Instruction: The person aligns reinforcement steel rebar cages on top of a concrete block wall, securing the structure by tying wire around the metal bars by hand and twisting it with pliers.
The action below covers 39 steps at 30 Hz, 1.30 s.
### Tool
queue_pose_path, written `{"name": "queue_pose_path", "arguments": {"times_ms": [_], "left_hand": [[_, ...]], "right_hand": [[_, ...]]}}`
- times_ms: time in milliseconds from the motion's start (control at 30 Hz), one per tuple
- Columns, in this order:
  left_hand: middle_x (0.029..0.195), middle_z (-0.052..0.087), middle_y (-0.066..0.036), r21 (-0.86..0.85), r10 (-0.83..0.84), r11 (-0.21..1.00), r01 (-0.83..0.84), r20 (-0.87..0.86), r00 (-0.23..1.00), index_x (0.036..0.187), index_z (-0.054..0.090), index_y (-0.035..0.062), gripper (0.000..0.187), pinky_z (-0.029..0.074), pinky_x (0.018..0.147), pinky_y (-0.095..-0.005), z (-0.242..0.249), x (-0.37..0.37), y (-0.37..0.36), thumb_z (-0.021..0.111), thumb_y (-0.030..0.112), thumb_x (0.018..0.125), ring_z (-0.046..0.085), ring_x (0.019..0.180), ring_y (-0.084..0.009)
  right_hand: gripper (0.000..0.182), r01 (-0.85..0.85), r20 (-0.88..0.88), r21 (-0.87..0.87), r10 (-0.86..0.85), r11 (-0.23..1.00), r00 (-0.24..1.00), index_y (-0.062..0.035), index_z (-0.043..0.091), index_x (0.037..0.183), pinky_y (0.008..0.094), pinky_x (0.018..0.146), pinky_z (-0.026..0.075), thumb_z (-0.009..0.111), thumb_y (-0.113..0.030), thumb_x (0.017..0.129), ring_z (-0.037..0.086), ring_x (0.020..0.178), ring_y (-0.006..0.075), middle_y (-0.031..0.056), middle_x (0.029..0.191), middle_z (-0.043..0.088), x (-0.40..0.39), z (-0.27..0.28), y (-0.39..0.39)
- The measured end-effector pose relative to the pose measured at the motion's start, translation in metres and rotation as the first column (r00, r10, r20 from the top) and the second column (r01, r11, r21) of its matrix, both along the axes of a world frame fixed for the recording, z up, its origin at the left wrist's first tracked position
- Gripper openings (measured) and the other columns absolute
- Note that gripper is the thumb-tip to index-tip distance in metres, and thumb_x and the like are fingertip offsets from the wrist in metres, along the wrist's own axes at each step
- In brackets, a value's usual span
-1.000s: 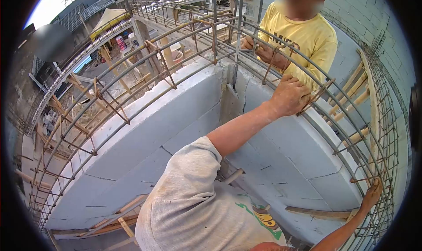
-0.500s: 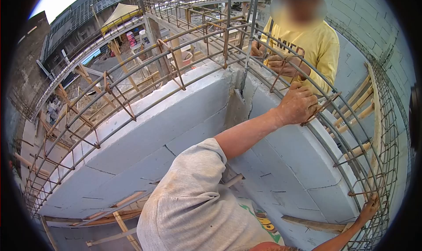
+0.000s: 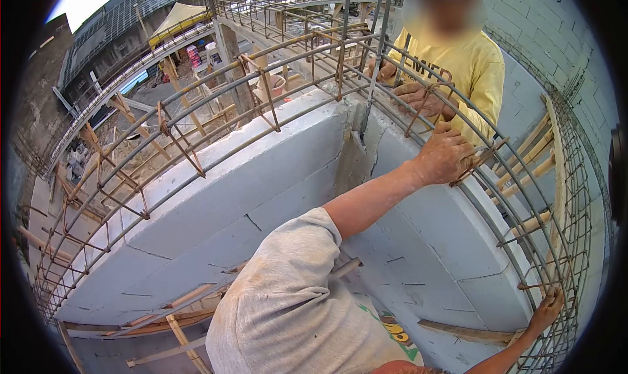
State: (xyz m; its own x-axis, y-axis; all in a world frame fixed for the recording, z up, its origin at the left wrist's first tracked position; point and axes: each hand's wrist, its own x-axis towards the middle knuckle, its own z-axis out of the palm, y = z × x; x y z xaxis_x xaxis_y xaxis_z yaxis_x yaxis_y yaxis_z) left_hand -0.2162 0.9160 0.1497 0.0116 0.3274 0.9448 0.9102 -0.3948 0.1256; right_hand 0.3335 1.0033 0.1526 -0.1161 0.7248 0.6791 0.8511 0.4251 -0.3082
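A rebar cage (image 3: 485, 183) of long bars and bent stirrups runs along the top of the right-hand block wall (image 3: 432, 243). My left hand (image 3: 446, 154), reaching across from the grey sleeve, is closed round this cage beside a rusty stirrup. Its fingertips are partly hidden behind the bars. Farther down the same cage, at the lower right, my right hand (image 3: 547, 310) is closed on a bar next to a stirrup. Opposite me, a co-worker in a yellow shirt (image 3: 481, 79) has both hands (image 3: 418, 99) at the cage near the corner; what they hold cannot be made out.
Another rebar cage (image 3: 190, 122) tops the left wall (image 3: 261, 158). Upright bars (image 3: 374, 60) rise from the corner where the walls meet. Timber props (image 3: 530, 171) stand beyond the right wall, and a wooden plank (image 3: 464, 333) lies below. A bucket (image 3: 271, 86) is behind the corner.
The co-worker's hands have shifted slightly and separated a little. My view has moved a touch; both my hands keep their places on the cage.
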Motion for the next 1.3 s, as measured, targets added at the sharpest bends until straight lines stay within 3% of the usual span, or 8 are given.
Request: {"name": "queue_pose_path", "arguments": {"times_ms": [133, 167, 267, 333, 567, 700, 1000, 1300], "left_hand": [[0.078, 0.063, -0.004, -0.03, 0.01, 0.999, -0.011, -0.008, 1.0, 0.081, 0.063, 0.0095, 0.012, 0.037, 0.081, -0.0385, 0.0, 0.001, 0.0, 0.067, 0.021, 0.083, 0.059, 0.083, -0.0225], [0.079, 0.063, -0.004, -0.028, 0.018, 0.999, -0.019, -0.028, 0.999, 0.081, 0.063, 0.0094, 0.012, 0.037, 0.081, -0.0383, 0.002, 0.001, 0.0, 0.067, 0.02, 0.083, 0.059, 0.082, -0.0228], [0.076, 0.063, -0.004, -0.035, -0.006, 0.999, 0.005, -0.026, 1.0, 0.079, 0.063, 0.0091, 0.012, 0.037, 0.08, -0.0386, 0.009, 0.002, 0.0, 0.067, 0.02, 0.083, 0.059, 0.077, -0.024], [0.075, 0.064, -0.004, -0.071, -0.016, 0.997, 0.014, -0.035, 0.999, 0.078, 0.064, 0.0086, 0.013, 0.036, 0.079, -0.0392, 0.008, 0.004, -0.002, 0.066, 0.02, 0.084, 0.059, 0.077, -0.0243], [0.078, 0.063, -0.006, -0.103, -0.005, 0.995, -0.005, -0.101, 0.995, 0.082, 0.063, 0.0065, 0.012, 0.035, 0.078, -0.0389, 0.01, 0.002, -0.006, 0.062, 0.017, 0.088, 0.059, 0.083, -0.0256], [0.083, 0.063, -0.007, -0.148, -0.049, 0.988, 0.037, -0.077, 0.996, 0.083, 0.062, 0.0058, 0.015, 0.035, 0.081, -0.038, 0.007, 0.005, -0.007, 0.058, 0.017, 0.092, 0.059, 0.087, -0.0259], [0.094, 0.066, -0.011, -0.264, -0.099, 0.96, 0.094, -0.008, 0.995, 0.092, 0.064, 0.0043, 0.016, 0.034, 0.09, -0.0368, 0.014, 0.001, -0.019, 0.054, 0.016, 0.089, 0.058, 0.091, -0.0267], [0.101, 0.068, -0.009, -0.349, -0.081, 0.935, 0.062, -0.04, 0.996, 0.1, 0.069, 0.0079, 0.022, 0.033, 0.095, -0.0394, 0.023, 0.003, -0.035, 0.063, 0.025, 0.086, 0.058, 0.103, -0.0271]], "right_hand": [[0.046, 0.081, 0.04, 0.036, -0.083, 0.996, 0.996, 0.0038, 0.057, 0.121, 0.0374, 0.088, 0.047, 0.056, -0.035, 0.097, 0.057, 0.107, 0.0288, 0.0178, 0.118, 0.058, -0.006, 0.0, 0.001], [0.045, 0.062, -0.071, -0.03, -0.064, 0.998, 0.995, 0.0033, 0.059, 0.119, 0.037, 0.085, 0.047, 0.057, -0.036, 0.097, 0.058, 0.104, 0.0296, 0.0172, 0.116, 0.058, -0.018, 0.006, -0.008], [0.044, 0.14, 0.032, -0.045, -0.139, 0.989, 0.99, 0.0004, 0.062, 0.112, 0.0407, 0.088, 0.045, 0.059, -0.039, 0.094, 0.057, 0.104, 0.0338, 0.0175, 0.112, 0.06, -0.014, 0.009, -0.01], [0.044, 0.123, 0.076, 0.128, -0.133, 0.984, 0.988, 0.0006, 0.062, 0.11, 0.0413, 0.09, 0.045, 0.061, -0.04, 0.092, 0.057, 0.104, 0.0348, 0.0178, 0.112, 0.06, -0.031, 0.012, -0.024], [0.04, 0.139, 0.041, 0.132, -0.146, 0.982, 0.988, -0.0039, 0.064, 0.101, 0.0418, 0.08, 0.048, 0.066, -0.042, 0.087, 0.06, 0.094, 0.0326, 0.0116, 0.103, 0.061, -0.048, 0.022, -0.042], [0.044, 0.152, 0.006, 0.22, -0.157, 0.964, 0.988, -0.0047, 0.064, 0.1, 0.0419, 0.079, 0.049, 0.066, -0.045, 0.084, 0.061, 0.092, 0.0335, 0.0126, 0.099, 0.062, -0.056, 0.018, -0.054], [0.046, 0.233, -0.03, 0.167, -0.231, 0.958, 0.972, -0.0088, 0.065, 0.103, 0.0423, 0.077, 0.051, 0.064, -0.051, 0.084, 0.062, 0.095, 0.0328, 0.0099, 0.105, 0.062, -0.061, 0.019, -0.059], [0.04, 0.21, -0.069, 0.145, -0.202, 0.967, 0.977, -0.0063, 0.066, 0.103, 0.0417, 0.085, 0.049, 0.067, -0.043, 0.085, 0.06, 0.101, 0.0323, 0.0114, 0.107, 0.063, -0.065, 0.02, -0.061]]}}
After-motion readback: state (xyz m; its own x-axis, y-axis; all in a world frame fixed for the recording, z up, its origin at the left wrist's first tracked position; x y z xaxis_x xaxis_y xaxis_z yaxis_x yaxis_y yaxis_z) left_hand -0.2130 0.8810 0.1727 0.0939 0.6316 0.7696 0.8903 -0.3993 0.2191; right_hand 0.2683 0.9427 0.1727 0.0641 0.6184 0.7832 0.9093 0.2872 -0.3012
